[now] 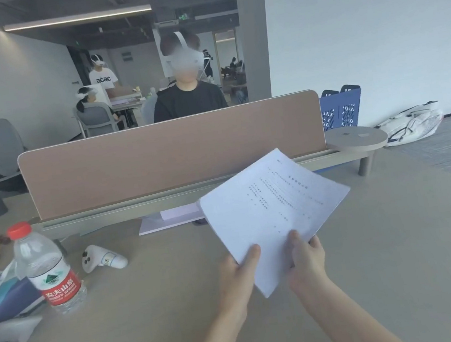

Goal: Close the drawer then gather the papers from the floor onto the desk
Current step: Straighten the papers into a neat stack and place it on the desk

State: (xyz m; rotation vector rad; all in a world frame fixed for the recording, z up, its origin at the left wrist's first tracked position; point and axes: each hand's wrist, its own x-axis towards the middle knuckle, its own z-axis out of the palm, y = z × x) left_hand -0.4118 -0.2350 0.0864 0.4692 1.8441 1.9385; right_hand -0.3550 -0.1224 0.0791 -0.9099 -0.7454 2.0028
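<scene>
Both forearms reach fwd over the bench (157, 311). Left hand (238, 277) and right hand (306, 258) each pinch the near edge of the papers (273, 210), thumbs on top, sheets tilted up above the bench. Water bottle (48, 271) and white controller (102, 259) well left of left hand.

both forearms bare, no sleeves; left hand (238, 277) and right hand (308, 260) ungloved.

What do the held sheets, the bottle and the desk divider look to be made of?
Sheets: thin white printed paper, matte, bending between both hands. Bottle: clear glossy plastic, red cap, printed label. Divider: matte pinkish-brown panel, perhaps fabric or laminate; cannot tell which.
</scene>
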